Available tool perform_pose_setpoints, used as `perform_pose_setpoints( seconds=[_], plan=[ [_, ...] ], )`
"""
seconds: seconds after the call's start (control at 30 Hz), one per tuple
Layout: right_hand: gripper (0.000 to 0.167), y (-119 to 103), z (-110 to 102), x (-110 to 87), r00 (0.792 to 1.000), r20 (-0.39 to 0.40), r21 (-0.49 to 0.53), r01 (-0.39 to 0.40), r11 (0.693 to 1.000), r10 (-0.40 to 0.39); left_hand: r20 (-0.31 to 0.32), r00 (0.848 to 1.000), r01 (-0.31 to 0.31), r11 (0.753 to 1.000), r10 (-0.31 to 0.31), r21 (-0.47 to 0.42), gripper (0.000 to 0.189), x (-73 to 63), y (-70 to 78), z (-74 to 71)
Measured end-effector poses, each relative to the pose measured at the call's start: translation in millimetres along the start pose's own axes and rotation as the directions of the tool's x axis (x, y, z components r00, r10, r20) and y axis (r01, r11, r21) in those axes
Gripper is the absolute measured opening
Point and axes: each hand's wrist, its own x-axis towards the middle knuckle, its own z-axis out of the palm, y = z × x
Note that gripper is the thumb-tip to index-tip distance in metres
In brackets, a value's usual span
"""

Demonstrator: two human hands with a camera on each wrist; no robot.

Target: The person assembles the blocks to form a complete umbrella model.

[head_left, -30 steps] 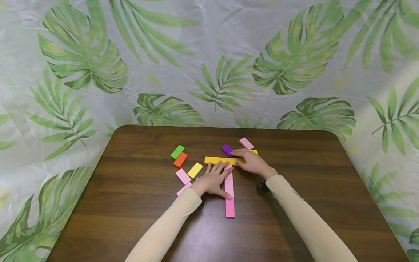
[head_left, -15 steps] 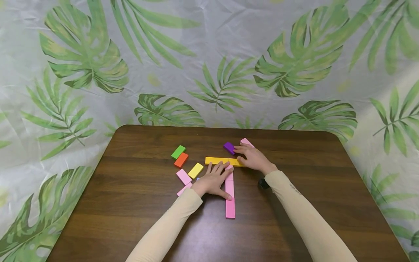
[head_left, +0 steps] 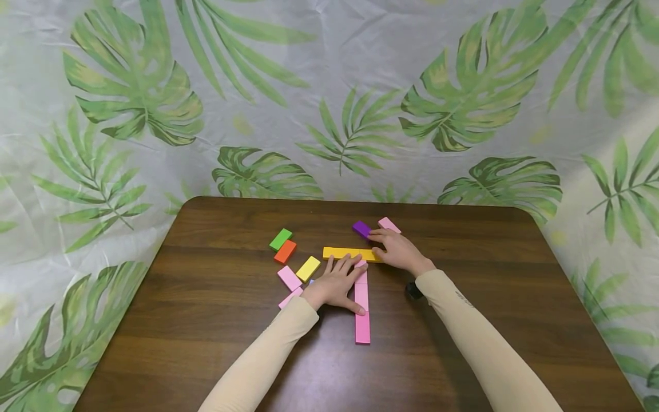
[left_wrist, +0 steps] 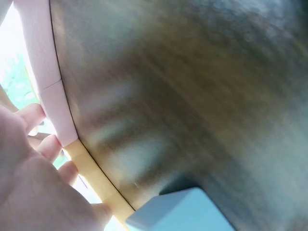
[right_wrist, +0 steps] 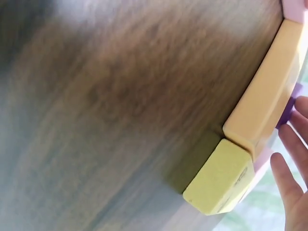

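Observation:
My left hand (head_left: 337,286) is spread over a column of pink blocks (head_left: 362,327), its fingertips at a row of orange blocks (head_left: 337,252) and its thumb on the column. In the left wrist view, fingers (left_wrist: 50,146) lie along the pink and orange blocks. My right hand (head_left: 401,252) covers the right end of the row, fingers extended toward a purple block (head_left: 360,228). In the right wrist view, a yellow block (right_wrist: 219,175) sits against the end of an orange block (right_wrist: 264,86); the hand hides it from the head view.
A pink block (head_left: 389,225) lies behind my right hand. Left of my left hand are a green block (head_left: 281,239), a red-orange block (head_left: 285,252), a yellow block (head_left: 308,269) and two pink blocks (head_left: 289,278). A light blue block (left_wrist: 183,211) shows in the left wrist view.
The yellow block seen behind my right hand earlier has gone out of sight under it. The purple block has shifted slightly right and back. My left hand stays in place.

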Motion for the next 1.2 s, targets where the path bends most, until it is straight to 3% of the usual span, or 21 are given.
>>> perform_pose_setpoints(
  seconds=[0.2, 0.57, 1.2],
  plan=[
    [0.045, 1, -2, 5.6, 1.000, 0.016, -0.028, -0.008, 1.000, 0.009, 0.003, 1.000, 0.001, 1.000, -0.001, -0.001, 0.107, 0.3, -0.1, 0.0],
    [0.045, 6, -7, 13.3, 1.000, -0.011, -0.179, -0.015, 0.984, 0.014, -0.005, 1.000, -0.003, 1.000, 0.003, -0.006, 0.107, 0.1, 0.2, -0.9],
    [0.061, 13, -9, 23.6, 0.980, 0.103, -0.210, -0.144, 0.967, 0.168, -0.005, 1.000, -0.005, 1.000, 0.005, -0.011, 0.107, 0.2, -0.7, -1.9]
  ],
)
